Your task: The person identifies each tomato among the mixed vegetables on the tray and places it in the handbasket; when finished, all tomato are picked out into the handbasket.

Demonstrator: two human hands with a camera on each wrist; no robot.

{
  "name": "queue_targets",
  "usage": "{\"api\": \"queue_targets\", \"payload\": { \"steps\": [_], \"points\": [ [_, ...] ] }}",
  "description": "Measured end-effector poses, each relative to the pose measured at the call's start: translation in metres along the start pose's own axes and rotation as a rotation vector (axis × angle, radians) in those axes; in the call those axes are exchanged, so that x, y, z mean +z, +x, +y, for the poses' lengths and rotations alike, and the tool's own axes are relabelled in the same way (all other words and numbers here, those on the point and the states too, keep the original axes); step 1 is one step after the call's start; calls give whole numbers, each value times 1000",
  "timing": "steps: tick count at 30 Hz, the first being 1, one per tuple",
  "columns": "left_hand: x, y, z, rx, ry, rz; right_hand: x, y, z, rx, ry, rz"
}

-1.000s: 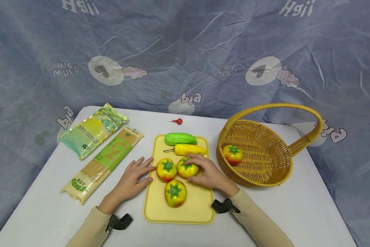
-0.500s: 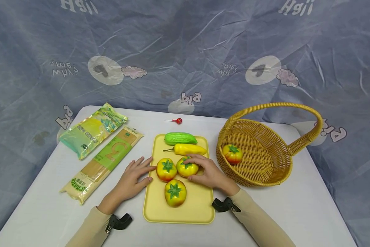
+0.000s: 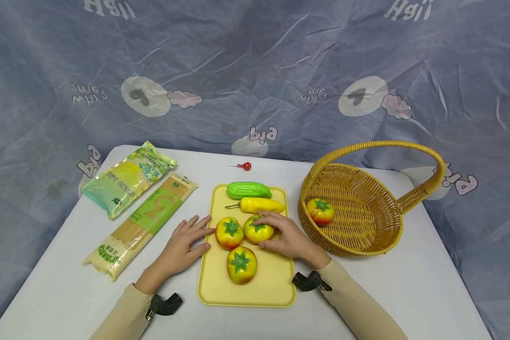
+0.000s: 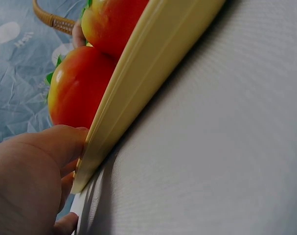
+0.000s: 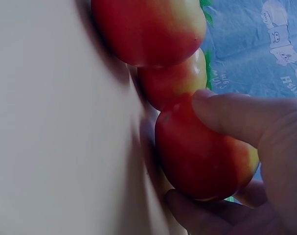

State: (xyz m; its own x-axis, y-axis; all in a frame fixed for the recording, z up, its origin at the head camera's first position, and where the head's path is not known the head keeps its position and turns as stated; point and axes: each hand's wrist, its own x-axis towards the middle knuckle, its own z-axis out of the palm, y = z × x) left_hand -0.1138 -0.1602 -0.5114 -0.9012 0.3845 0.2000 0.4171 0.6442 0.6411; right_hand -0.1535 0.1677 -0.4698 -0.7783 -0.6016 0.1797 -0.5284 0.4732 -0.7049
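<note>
A yellow tray (image 3: 265,288) carries three yellow-red tomatoes with green leafy tops. My right hand (image 3: 286,238) grips the right tomato (image 3: 253,232), thumb and fingers around its sides, as the right wrist view also shows. The left tomato (image 3: 229,233) sits beside it, and the near tomato (image 3: 242,266) lies closer to me. At the tray's left edge rests my left hand (image 3: 184,246), fingers spread, fingertips at the rim by the left tomato. A yellow pepper (image 3: 262,205) and a green bitter melon (image 3: 249,190) lie across the tray's far end.
To the right stands a wicker basket (image 3: 365,252) with a tall handle and one tomato (image 3: 320,211) inside. On the left lie a green-yellow packet (image 3: 129,179) and a long noodle pack (image 3: 144,224). A red lollipop (image 3: 246,166) is near the table's far edge.
</note>
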Motion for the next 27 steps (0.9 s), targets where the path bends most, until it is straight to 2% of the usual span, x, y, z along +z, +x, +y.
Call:
{"api": "queue_targets", "payload": {
  "steps": [7, 16, 19, 27],
  "points": [
    [0, 0, 0, -9, -4, -5, -4, -1, -6, -15, -35, 18],
    [1, 0, -1, -5, -2, 1, -25, -1, -24, -50, -65, 55],
    [2, 0, -2, 0, -2, 2, -33, -4, -31, -68, -76, 82],
    [3, -1, -2, 2, 2, 18, -56, -21, -40, -37, -66, 135]
  ]
}}
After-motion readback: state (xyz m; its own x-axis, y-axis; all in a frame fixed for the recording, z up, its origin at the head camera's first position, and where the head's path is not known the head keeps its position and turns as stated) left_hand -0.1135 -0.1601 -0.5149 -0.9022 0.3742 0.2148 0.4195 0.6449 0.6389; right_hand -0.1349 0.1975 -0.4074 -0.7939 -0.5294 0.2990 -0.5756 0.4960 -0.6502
